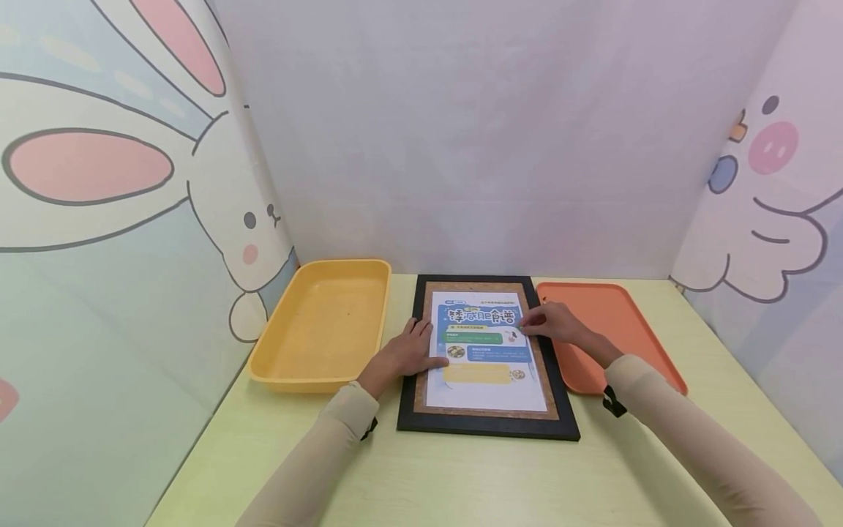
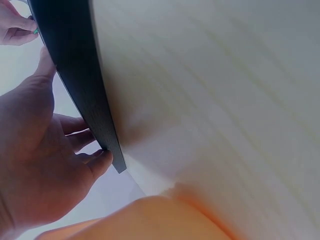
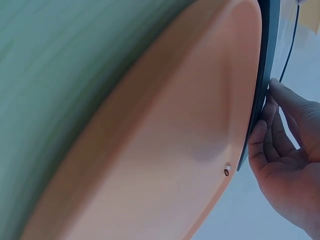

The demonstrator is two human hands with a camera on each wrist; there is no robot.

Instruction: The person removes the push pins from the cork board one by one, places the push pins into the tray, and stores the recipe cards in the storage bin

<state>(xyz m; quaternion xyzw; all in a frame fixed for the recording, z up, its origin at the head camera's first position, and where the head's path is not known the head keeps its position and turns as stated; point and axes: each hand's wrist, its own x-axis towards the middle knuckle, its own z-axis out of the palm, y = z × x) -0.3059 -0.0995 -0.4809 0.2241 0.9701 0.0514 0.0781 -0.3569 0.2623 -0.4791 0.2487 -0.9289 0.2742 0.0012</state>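
A printed white sheet (image 1: 487,397) with blue, green and yellow blocks lies on a black-framed corkboard (image 1: 487,425). My left hand (image 1: 410,348) rests at the sheet's left edge, thumb on the paper and fingers spread over the frame side. At the sheet's right edge, near its upper part, my right hand (image 1: 553,322) pinches a small green push pin (image 2: 36,31), mostly hidden by the fingertips. In the right wrist view the right hand (image 3: 290,160) has its other fingers curled beside the black frame (image 3: 265,65).
A yellow tray (image 1: 319,318) stands left of the board. Close against its right side lies an orange tray (image 1: 609,329), with a small item (image 3: 227,170) near its far corner. Printed cartoon walls enclose the pale wooden table (image 1: 461,483).
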